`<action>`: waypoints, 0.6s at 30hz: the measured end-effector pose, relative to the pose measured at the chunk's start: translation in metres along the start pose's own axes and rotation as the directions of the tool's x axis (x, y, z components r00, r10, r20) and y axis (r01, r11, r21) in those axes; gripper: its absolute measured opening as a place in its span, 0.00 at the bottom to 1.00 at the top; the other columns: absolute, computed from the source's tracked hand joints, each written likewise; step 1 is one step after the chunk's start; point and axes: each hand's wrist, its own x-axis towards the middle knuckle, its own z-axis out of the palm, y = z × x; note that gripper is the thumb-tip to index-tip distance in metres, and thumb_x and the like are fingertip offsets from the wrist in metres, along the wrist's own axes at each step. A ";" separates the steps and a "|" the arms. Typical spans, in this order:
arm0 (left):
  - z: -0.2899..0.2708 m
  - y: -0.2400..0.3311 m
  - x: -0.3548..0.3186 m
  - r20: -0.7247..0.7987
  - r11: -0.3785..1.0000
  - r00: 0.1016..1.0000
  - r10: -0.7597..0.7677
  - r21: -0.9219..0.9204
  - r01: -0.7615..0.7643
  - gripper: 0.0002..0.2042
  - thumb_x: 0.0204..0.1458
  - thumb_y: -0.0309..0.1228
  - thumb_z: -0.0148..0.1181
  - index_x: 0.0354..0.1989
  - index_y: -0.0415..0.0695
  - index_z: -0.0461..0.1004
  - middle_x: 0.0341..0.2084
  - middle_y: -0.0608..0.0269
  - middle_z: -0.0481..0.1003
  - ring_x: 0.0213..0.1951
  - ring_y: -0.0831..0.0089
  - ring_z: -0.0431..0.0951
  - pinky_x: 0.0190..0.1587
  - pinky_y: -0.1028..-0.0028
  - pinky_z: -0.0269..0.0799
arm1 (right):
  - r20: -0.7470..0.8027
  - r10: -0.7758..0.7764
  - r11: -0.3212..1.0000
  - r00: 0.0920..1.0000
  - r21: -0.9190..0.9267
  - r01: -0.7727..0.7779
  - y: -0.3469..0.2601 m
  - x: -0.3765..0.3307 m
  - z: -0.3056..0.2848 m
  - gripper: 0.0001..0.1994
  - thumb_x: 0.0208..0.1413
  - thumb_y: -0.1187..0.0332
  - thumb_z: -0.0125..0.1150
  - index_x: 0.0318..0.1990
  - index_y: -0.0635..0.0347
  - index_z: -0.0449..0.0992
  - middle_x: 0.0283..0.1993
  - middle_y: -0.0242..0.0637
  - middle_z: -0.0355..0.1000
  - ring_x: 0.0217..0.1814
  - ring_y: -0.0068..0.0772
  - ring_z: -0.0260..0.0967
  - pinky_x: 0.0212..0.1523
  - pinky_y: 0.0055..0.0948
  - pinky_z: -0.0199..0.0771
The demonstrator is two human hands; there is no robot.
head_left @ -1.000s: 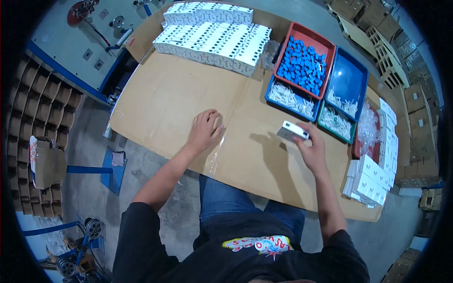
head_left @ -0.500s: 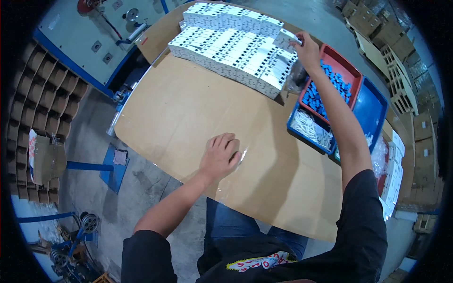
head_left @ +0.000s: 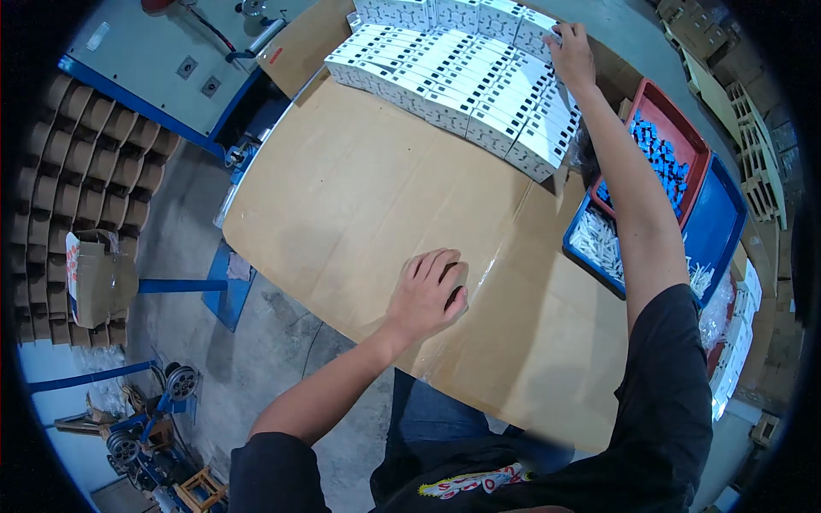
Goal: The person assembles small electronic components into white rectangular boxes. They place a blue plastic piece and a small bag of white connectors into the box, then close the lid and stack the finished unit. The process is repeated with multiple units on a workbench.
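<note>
Reaching farther, right hand (head_left: 571, 53) seemingly pinches a white box (head_left: 547, 34) on the stack (head_left: 462, 77); left hand (head_left: 425, 293) fingers lie spread.

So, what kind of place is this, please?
Most likely a small factory packing station. Rows of small white boxes lie stacked on a cardboard-covered table, red and blue trays hold small parts, and a grey machine stands beside it.
</note>
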 end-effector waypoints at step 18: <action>0.003 0.001 -0.003 0.024 1.000 1.000 -0.005 0.025 0.004 0.18 0.51 0.33 0.63 0.52 0.45 0.73 0.57 0.56 0.71 0.62 0.59 0.69 0.62 0.57 0.63 | -0.037 0.028 1.000 0.999 0.002 -0.028 -0.038 -0.023 -0.039 0.22 0.55 0.63 0.69 0.56 0.56 0.73 0.56 0.53 0.66 0.49 0.62 0.74 0.47 0.53 0.78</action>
